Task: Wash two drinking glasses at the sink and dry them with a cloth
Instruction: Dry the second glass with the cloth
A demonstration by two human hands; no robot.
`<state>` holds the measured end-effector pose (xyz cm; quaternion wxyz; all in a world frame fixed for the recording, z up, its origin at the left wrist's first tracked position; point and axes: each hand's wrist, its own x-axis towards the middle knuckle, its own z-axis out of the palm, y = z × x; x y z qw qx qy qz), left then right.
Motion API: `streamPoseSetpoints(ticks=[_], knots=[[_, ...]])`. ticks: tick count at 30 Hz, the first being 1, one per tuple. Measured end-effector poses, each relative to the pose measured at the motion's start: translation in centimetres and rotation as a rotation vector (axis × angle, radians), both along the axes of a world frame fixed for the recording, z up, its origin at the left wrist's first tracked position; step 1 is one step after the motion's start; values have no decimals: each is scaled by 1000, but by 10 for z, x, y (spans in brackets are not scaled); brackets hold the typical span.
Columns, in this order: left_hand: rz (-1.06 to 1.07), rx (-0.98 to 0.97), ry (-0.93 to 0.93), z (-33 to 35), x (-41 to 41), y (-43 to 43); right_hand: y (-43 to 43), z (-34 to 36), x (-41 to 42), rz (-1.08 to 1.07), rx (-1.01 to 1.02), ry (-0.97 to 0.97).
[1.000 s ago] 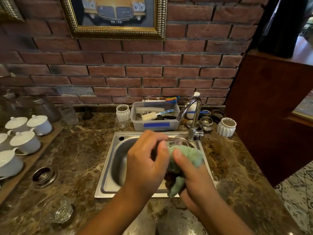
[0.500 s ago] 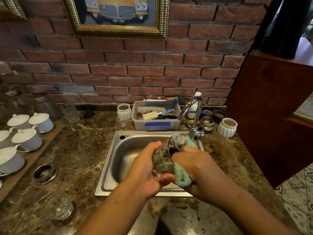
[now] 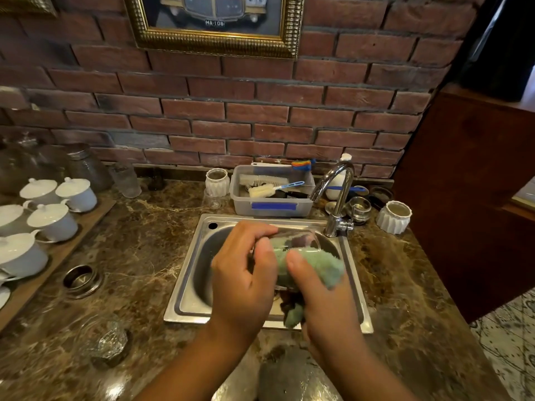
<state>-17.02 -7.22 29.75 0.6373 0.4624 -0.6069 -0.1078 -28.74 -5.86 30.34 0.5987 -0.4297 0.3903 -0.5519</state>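
Fingers: left hand [image 3: 243, 279] grips clear glass [image 3: 301, 237] (lying sideways), right hand [image 3: 327, 299] clutches green cloth [image 3: 324, 264].

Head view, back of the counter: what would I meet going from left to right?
White lidded cups → clear tumbler → white ribbed jar → plastic tub of brushes → tap → second white ribbed jar.

Reaching in from 6 o'clock, the person's left hand [image 3: 243, 273] curls around a clear drinking glass [image 3: 301, 237]; the right hand [image 3: 321, 296], at its 3 o'clock, grips a fluffy green cloth [image 3: 327, 267] against it.
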Motion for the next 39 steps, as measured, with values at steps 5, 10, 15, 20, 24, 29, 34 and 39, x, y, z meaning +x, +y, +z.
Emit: streamPoseSetpoints(ticks=[5,10,15,20,24,29,34,39], knots=[[-48,137,-8,-16,2,13,-19,8,-21,255,23,387],[-386,636,481,-18,-7,25,-47,32,-47,638,-204,751],[-909,1192,841,-20,11,30,-64,30,-46,1022,-179,749],[-1030,1189,1101,-28,21,24,-66,7,-35,726,-99,457],[-804,1044,1172,-32,21,20,-50,-29,-8,118,-141,312],[-468,903,1025,-47,31,28,-34,-62,5,-221,64,247],[-223,772,565,-66,53,28,-11,-90,15,-114,331,363],[-239,719,259,-107,67,40,12,-115,44,5,675,262]])
